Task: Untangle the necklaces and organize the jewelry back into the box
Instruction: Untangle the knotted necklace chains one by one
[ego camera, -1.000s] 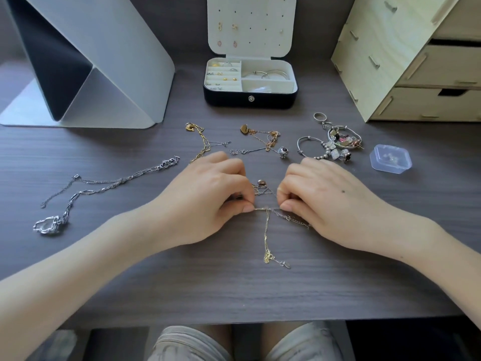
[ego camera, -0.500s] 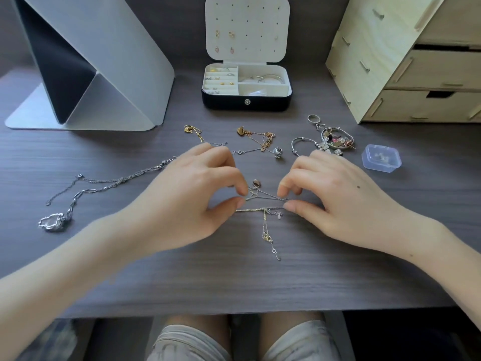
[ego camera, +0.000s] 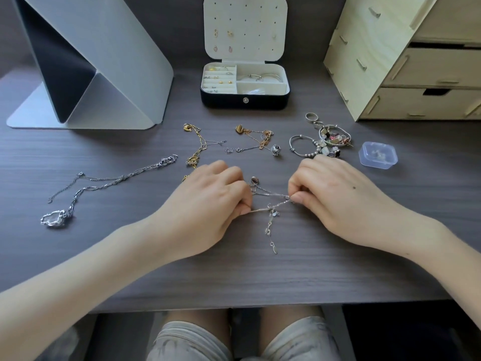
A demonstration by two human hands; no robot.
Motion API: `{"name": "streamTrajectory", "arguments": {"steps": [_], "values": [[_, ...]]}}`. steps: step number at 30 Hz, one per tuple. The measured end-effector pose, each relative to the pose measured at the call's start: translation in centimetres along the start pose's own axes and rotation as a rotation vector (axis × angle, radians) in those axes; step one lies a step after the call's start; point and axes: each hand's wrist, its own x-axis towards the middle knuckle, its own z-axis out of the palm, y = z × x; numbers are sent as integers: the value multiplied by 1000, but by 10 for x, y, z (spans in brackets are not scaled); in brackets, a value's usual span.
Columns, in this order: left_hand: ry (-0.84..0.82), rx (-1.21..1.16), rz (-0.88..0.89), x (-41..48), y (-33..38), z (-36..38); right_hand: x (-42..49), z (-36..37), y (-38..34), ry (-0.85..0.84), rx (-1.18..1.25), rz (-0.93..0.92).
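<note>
Since a second earlier my left hand (ego camera: 205, 204) and right hand (ego camera: 338, 196), both pinching the tangled necklaces (ego camera: 270, 203) low over the bench (ego camera: 234, 277), had drawn apart and stretched the strands, so I judged the knot loosening, well short of the box (ego camera: 244, 101).

This looks like a private room at home, at a small desk or dressing corner. On the dark wood-grain tabletop (ego camera: 234, 277) stand an open jewelry box (ego camera: 223, 103) with earrings pinned in its lid, a light plywood drawer organizer (ego camera: 406, 74) and a grey folded stand (ego camera: 117, 61). Several necklaces (ego camera: 53, 218) and a heap of rings and bangles (ego camera: 333, 142) lie loose. The person sits, with bare knees (ego camera: 192, 340) under the edge.
</note>
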Motion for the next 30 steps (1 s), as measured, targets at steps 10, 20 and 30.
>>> {"name": "streamTrajectory", "arguments": {"steps": [10, 20, 30], "values": [[-98, 47, 95, -23, -25, -15, -20, -9, 15, -51, -44, 8], [-239, 137, 179, -41, -48, -37, -21, -12, 20, -76, -102, 18], [-218, -157, 38, -36, -41, -48, -15, -27, 5, -97, -4, 8]]}}
